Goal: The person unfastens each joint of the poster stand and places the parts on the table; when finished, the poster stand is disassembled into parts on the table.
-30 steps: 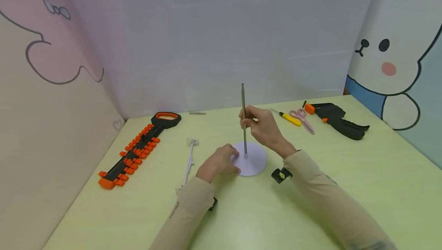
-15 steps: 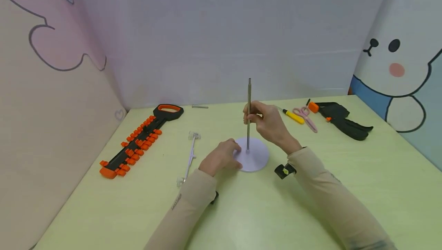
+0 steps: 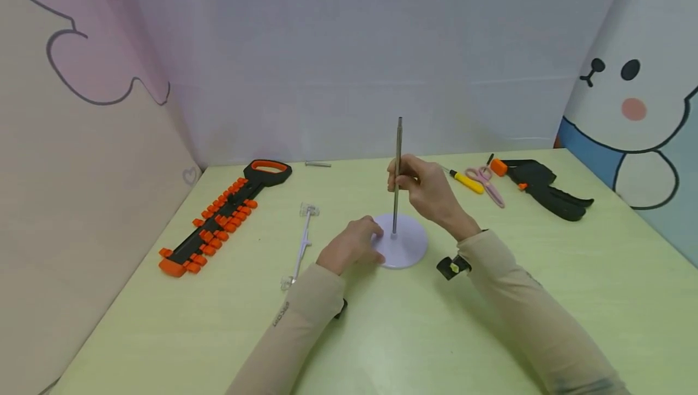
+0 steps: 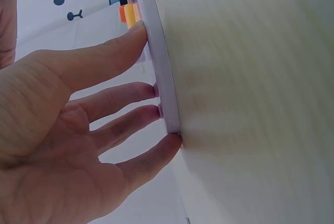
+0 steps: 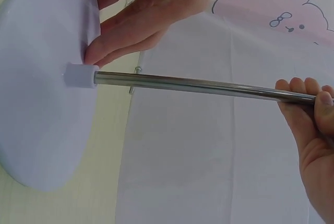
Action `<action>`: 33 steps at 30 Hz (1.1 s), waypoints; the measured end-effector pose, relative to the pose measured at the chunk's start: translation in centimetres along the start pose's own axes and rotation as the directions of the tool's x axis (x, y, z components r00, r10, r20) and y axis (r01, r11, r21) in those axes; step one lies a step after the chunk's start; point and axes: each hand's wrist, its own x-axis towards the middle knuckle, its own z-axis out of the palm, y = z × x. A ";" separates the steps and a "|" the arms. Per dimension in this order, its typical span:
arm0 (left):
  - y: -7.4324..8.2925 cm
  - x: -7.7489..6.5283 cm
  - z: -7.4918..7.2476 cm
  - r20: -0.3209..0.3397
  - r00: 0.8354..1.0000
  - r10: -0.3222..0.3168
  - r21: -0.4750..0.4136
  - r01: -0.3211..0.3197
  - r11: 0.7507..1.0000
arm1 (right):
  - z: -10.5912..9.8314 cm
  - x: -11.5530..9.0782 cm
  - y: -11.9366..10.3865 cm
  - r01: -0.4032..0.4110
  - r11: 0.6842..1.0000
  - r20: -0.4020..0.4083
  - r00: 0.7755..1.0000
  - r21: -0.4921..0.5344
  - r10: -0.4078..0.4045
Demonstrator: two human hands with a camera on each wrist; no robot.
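A round lilac-white base (image 3: pixel 411 248) lies flat on the table, with a thin metal rod (image 3: pixel 397 204) standing nearly upright from its centre. In the right wrist view the rod's lower end meets the short white socket (image 5: pixel 81 75) of the base. My right hand (image 3: pixel 429 188) pinches the rod around mid-height between thumb and fingers. At the base's left side, my left hand (image 3: pixel 351 245) holds the rim, thumb and fingers spread along it. The left wrist view shows those fingertips on the edge of the base (image 4: pixel 163 78).
Left of the hands lies a thin white bar with clear clips (image 3: pixel 302 246). Farther left is a black rack with orange clips (image 3: pixel 234 201). A small metal pin (image 3: pixel 318 164) lies at the back. Back right are a yellow-handled tool (image 3: pixel 469 183), pink scissors (image 3: pixel 492 194) and a black-orange hand tool (image 3: pixel 551 192).
The head view has shifted slightly, so the whole scene sits a little higher and farther right. Both hands keep their holds on rod and base.
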 end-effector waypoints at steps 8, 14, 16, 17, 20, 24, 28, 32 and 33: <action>0.0 0.0 -0.1 0.001 1.000 -0.016 -0.013 0.016 1.000 | -0.6 0.2 -0.1 -0.004 1.000 -0.041 0.999 0.004 0.004; -0.1 -0.1 0.1 0.002 1.000 -0.011 -0.012 0.011 1.000 | -0.6 0.1 0.2 -0.011 0.999 -0.076 0.997 0.041 0.015; -0.1 -0.1 0.1 -0.003 1.000 -0.006 -0.017 0.006 1.000 | -0.8 0.1 0.2 0.002 0.999 -0.097 0.995 0.050 0.003; -0.1 -0.1 0.1 -0.005 1.000 -0.005 -0.019 0.005 1.000 | -0.9 0.1 0.3 0.011 0.999 -0.107 0.994 0.049 -0.006; 0.0 -0.1 0.0 -0.012 1.000 0.001 -0.022 -0.001 1.000 | -1.3 0.1 0.3 0.055 0.998 -0.138 0.989 0.038 -0.049; 0.0 -0.2 0.1 -0.008 1.000 -0.003 -0.034 0.003 0.999 | -1.5 0.0 0.5 0.078 0.997 -0.169 0.983 0.003 -0.077; 0.1 -0.2 0.1 -0.007 1.000 -0.008 -0.045 0.008 0.999 | -1.9 -0.2 0.5 0.056 0.998 -0.177 0.982 -0.019 -0.059; 0.1 -0.2 0.1 -0.010 1.000 -0.009 -0.041 0.008 0.999 | -2.4 -0.4 0.4 0.042 0.999 -0.164 0.985 -0.022 -0.045; 0.1 -0.2 0.1 -0.010 1.000 -0.010 -0.040 0.010 0.999 | -2.5 -0.4 0.4 0.038 0.999 -0.159 0.986 -0.014 -0.040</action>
